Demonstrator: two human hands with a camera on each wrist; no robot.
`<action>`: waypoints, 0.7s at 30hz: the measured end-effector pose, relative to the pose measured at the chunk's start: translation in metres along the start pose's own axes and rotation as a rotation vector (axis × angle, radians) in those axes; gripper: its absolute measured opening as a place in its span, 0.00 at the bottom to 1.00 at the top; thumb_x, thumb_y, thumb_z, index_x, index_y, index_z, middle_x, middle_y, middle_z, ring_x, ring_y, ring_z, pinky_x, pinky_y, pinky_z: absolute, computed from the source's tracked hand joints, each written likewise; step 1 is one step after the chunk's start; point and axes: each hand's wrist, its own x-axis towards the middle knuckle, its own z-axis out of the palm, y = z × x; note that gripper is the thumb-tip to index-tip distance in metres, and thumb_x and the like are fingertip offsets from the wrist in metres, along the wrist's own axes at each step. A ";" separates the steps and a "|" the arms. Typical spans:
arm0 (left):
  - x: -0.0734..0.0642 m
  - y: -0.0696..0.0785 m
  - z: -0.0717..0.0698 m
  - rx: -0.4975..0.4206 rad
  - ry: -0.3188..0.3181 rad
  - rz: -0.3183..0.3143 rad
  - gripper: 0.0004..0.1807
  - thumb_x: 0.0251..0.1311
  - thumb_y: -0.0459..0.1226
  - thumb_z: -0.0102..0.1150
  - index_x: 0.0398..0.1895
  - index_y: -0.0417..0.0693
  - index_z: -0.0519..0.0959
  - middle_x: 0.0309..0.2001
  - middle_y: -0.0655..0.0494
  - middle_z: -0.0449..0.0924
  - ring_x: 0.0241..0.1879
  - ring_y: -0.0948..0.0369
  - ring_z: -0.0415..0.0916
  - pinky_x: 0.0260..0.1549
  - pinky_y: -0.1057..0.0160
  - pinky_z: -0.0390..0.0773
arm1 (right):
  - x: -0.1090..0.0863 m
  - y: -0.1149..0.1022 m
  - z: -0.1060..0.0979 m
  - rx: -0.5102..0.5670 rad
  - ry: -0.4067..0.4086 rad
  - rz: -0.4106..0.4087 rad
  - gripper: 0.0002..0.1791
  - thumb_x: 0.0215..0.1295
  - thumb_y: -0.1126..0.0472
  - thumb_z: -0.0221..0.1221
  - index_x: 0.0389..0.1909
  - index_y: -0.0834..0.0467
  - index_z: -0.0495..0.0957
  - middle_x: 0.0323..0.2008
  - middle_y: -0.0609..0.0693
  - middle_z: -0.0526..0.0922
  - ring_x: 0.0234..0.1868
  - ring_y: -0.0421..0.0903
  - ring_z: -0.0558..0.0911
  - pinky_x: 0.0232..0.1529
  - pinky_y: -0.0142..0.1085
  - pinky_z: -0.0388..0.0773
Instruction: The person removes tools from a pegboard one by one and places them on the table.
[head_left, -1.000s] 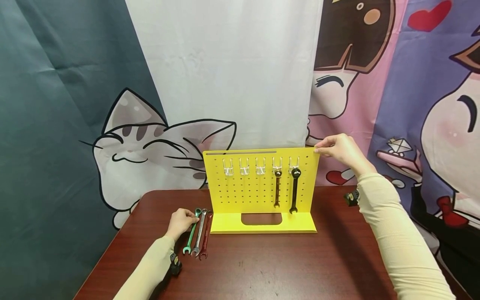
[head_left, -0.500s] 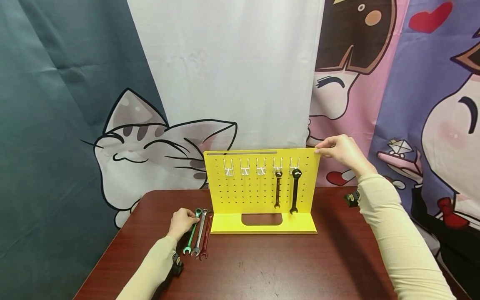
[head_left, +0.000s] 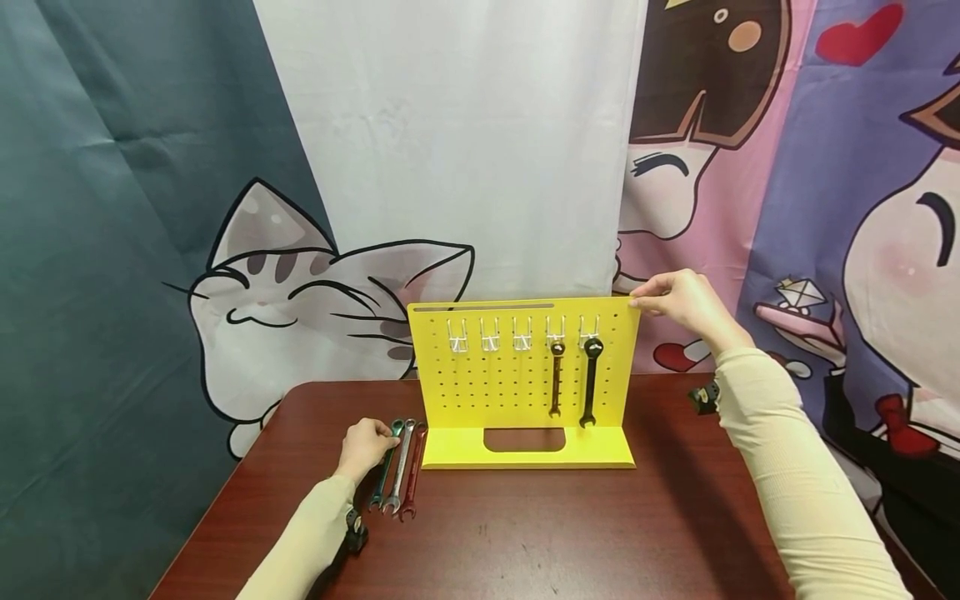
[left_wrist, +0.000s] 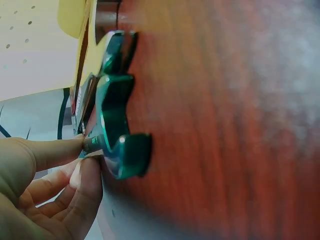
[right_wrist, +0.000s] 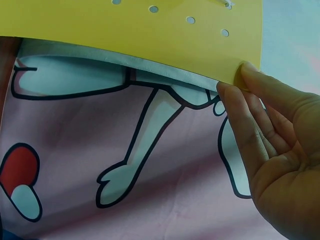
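Note:
My left hand [head_left: 363, 448] pinches a green combination wrench [head_left: 383, 473] near its ring end, between thumb and fingers. In the left wrist view the open jaw end of this green wrench [left_wrist: 115, 110] points toward the camera, tilted on edge close over the wood. A silver wrench [head_left: 400, 473] and a red wrench [head_left: 413, 477] lie right beside it. With thumb and fingers, my right hand [head_left: 686, 308] grips the top right corner of a yellow pegboard [head_left: 517, 417]; the right wrist view shows the thumb on the board's face [right_wrist: 200, 50].
Wire hooks [head_left: 490, 336] line the board's upper part. A black wrench [head_left: 590, 383] and a smaller brownish wrench [head_left: 556, 382] hang from the right two. The board stands on its yellow base [head_left: 450, 450] on a reddish-brown table [head_left: 540, 533], before a printed cartoon curtain [head_left: 487, 150].
The green wrench has tipped in my left hand: it looks darker, and its open end has shifted slightly right. My right hand stays on the board's corner.

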 end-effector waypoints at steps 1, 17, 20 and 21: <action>0.000 -0.001 0.000 0.005 -0.002 0.008 0.06 0.61 0.32 0.68 0.34 0.35 0.84 0.29 0.48 0.82 0.19 0.59 0.76 0.20 0.62 0.78 | 0.000 0.000 0.000 0.000 -0.001 0.002 0.17 0.64 0.52 0.70 0.47 0.60 0.87 0.36 0.57 0.89 0.35 0.47 0.89 0.40 0.37 0.77; 0.003 0.018 -0.006 0.014 -0.024 0.258 0.24 0.65 0.38 0.66 0.62 0.37 0.78 0.58 0.41 0.79 0.59 0.43 0.75 0.54 0.41 0.77 | -0.002 -0.001 0.001 0.004 -0.031 -0.001 0.19 0.64 0.51 0.69 0.49 0.60 0.86 0.39 0.58 0.89 0.37 0.50 0.89 0.47 0.47 0.78; 0.003 0.032 -0.005 -0.027 -0.039 0.297 0.25 0.65 0.39 0.67 0.64 0.40 0.77 0.60 0.43 0.79 0.61 0.44 0.74 0.56 0.42 0.76 | -0.002 -0.002 0.000 0.003 -0.024 -0.001 0.18 0.64 0.52 0.69 0.48 0.60 0.86 0.38 0.57 0.89 0.37 0.49 0.89 0.44 0.43 0.78; 0.004 0.037 -0.004 -0.038 -0.041 0.310 0.25 0.65 0.39 0.67 0.64 0.41 0.77 0.60 0.44 0.79 0.61 0.45 0.75 0.56 0.43 0.76 | -0.002 -0.003 -0.001 0.001 -0.019 -0.003 0.18 0.64 0.52 0.69 0.48 0.60 0.86 0.37 0.57 0.89 0.37 0.49 0.89 0.43 0.41 0.77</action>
